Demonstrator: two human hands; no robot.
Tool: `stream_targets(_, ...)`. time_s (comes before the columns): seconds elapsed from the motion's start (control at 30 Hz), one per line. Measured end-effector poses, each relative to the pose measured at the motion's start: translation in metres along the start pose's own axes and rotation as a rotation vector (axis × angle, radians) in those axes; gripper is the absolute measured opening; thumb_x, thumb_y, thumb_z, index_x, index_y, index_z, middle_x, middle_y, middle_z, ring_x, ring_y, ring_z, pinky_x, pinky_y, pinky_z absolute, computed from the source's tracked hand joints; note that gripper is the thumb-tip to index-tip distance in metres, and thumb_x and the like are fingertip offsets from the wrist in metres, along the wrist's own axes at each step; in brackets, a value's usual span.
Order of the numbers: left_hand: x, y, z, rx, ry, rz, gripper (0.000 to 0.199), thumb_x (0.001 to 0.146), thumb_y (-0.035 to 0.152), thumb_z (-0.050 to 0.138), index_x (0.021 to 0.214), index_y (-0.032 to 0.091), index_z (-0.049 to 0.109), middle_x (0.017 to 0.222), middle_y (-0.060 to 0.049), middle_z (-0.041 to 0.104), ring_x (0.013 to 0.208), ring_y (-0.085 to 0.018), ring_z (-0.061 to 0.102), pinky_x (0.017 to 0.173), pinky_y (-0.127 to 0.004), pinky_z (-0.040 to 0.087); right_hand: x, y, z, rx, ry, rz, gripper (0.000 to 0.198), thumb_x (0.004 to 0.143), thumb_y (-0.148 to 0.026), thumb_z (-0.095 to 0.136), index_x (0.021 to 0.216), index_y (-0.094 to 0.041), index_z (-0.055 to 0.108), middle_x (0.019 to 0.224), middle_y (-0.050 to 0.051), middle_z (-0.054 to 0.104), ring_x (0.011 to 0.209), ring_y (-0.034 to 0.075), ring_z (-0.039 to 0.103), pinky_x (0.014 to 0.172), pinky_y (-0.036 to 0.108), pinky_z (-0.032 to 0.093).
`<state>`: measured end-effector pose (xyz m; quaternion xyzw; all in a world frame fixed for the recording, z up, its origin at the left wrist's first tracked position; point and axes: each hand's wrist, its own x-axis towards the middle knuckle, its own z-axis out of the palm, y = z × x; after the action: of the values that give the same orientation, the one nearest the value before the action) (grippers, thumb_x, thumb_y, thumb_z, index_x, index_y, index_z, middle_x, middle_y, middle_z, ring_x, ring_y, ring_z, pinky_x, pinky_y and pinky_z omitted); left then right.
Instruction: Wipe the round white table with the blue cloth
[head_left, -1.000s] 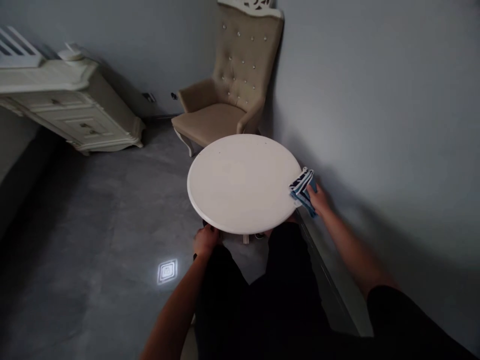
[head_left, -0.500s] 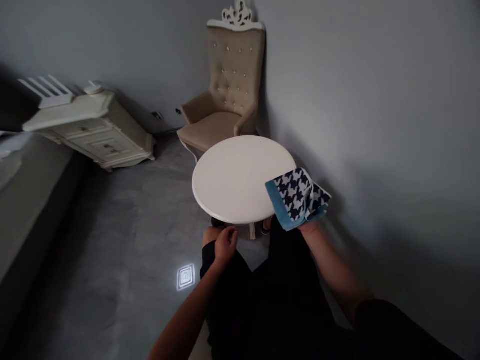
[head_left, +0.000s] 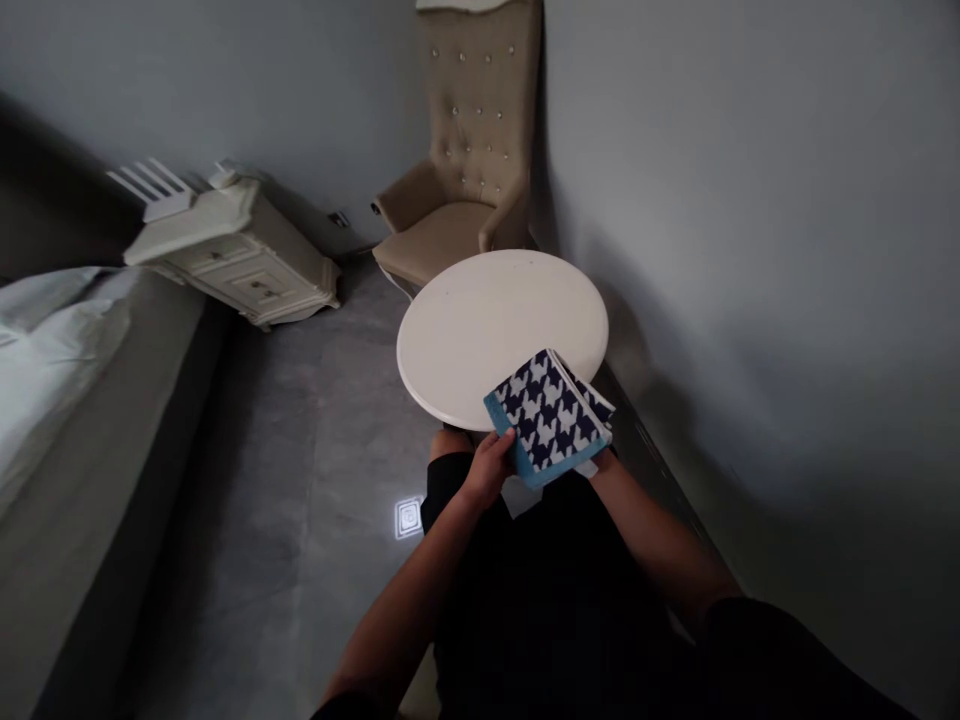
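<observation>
A folded towel (head_left: 551,415), navy and pale grey houndstooth with a teal border, is held above my lap at the near edge of a round white table (head_left: 465,320). My left hand (head_left: 491,465) pinches its lower left corner, thumb on top of the teal border. Beneath the right side is my right hand (head_left: 604,462), its fingers hidden behind the cloth as it supports the towel. A loose flap of the towel sticks out at the right.
A beige tufted armchair (head_left: 450,235) stands behind the table. To the left are a white nightstand (head_left: 247,250) with a router (head_left: 166,200) on it, and a bed (head_left: 142,370). A grey wall (head_left: 750,250) runs close along the right. A lit square pattern (head_left: 409,516) shows on the floor.
The towel has come left and in front of me, and lies flatter. My left hand has risen from my knee and taken hold of its corner. The view has shifted slightly.
</observation>
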<state>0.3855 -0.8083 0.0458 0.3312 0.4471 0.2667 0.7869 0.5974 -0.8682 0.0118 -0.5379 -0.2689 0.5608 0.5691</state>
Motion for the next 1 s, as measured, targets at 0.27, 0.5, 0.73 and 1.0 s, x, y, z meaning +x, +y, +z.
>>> stream_targets(0.27,0.01,0.012,0.017,0.039,0.113,0.2,0.068,0.081,0.066,0.099,0.126,0.02,0.077,0.119,-0.01,0.087,0.116,-0.033,0.082,0.103,-0.045,0.067,0.001,-0.027,-0.046,0.373,-0.148,0.204,0.068,0.094,-0.087,0.074,0.12,-0.024,0.082,0.111,0.014,0.09,0.124,0.041,0.086,0.11,0.063,0.07)
stream_targets(0.5,0.024,0.0,0.03,0.016,0.008,0.035,0.083,0.078,0.059,0.106,0.143,0.02,0.071,0.125,-0.012,0.086,0.108,-0.031,0.084,0.099,-0.047,0.069,-0.007,-0.011,-0.055,0.421,-0.103,0.197,0.044,0.083,-0.032,0.098,0.123,-0.023,0.083,0.106,0.01,0.092,0.101,0.037,0.091,0.101,0.057,0.076)
stream_targets(0.73,0.037,-0.017,0.05,-0.05,-0.147,-0.126,0.08,0.084,0.061,0.103,0.146,0.021,0.071,0.133,-0.017,0.085,0.115,-0.035,0.084,0.101,-0.05,0.07,-0.016,-0.026,-0.084,0.359,0.001,0.207,0.034,0.081,-0.039,0.096,0.109,-0.024,0.083,0.101,0.011,0.091,0.099,0.04,0.091,0.099,0.06,0.077)
stream_targets(1.0,0.041,-0.037,0.022,0.176,-0.231,-0.157,0.094,0.086,0.074,0.096,0.159,0.027,0.058,0.143,-0.022,0.08,0.111,-0.034,0.086,0.097,-0.05,0.064,0.01,-0.097,-0.142,-0.085,0.521,-0.3,0.052,0.085,-0.051,0.086,0.132,-0.033,0.078,0.138,0.009,0.085,0.14,0.042,0.078,0.125,0.068,0.063)
